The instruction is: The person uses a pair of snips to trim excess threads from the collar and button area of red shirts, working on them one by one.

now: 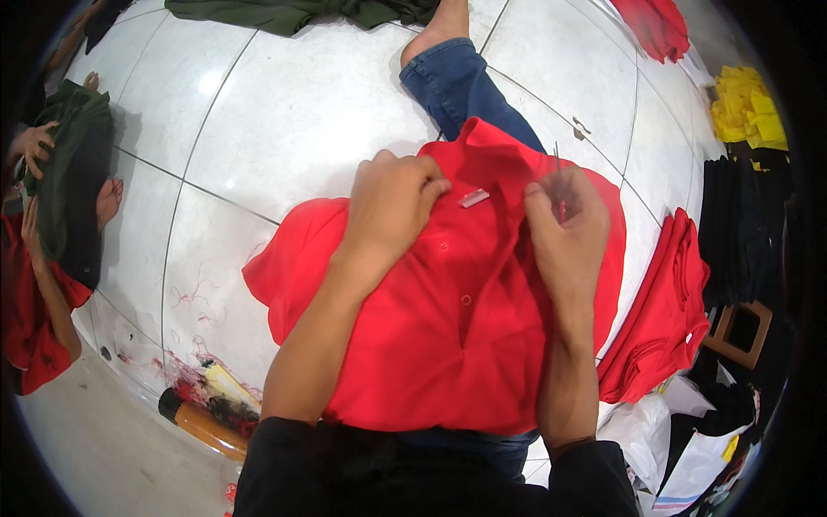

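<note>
A red polo shirt with a collar, a buttoned placket and a white neck label lies spread over my lap. My left hand is closed on the left side of its collar, fingers curled and thumb pressed in. At the collar's right side, my right hand is closed, thumb against fingers. A thin, pointed metal tool sticks up from it, with a bit of red showing inside the grip; the hand hides most of the tool, so its kind is unclear.
Folded red shirts lie at my right, with black folded clothes and yellow cloth beyond. Loose threads and an orange-brown cylinder are at lower left. Another person's hand handles dark green cloth. My jeans-clad leg stretches ahead.
</note>
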`<action>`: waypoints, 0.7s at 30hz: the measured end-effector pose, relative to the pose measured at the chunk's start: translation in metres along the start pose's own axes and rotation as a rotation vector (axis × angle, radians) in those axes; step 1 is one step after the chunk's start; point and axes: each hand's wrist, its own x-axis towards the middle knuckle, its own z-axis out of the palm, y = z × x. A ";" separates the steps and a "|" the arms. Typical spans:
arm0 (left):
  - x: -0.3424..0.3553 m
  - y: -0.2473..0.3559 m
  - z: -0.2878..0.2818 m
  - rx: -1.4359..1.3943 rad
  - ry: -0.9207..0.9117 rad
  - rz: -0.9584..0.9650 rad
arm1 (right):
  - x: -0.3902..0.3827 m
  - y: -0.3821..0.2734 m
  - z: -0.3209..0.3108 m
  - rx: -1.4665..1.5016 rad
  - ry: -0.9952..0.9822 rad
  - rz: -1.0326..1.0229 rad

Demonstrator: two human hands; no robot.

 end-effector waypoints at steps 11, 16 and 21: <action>-0.029 0.039 -0.067 -0.308 -0.036 -0.273 | -0.053 -0.043 -0.006 -0.351 0.045 -0.342; -0.037 0.047 -0.073 -0.304 -0.012 -0.223 | -0.080 -0.061 0.002 -0.336 -0.118 -0.319; -0.045 0.050 -0.077 -0.302 0.002 -0.204 | -0.074 -0.057 0.017 -0.343 -0.101 -0.403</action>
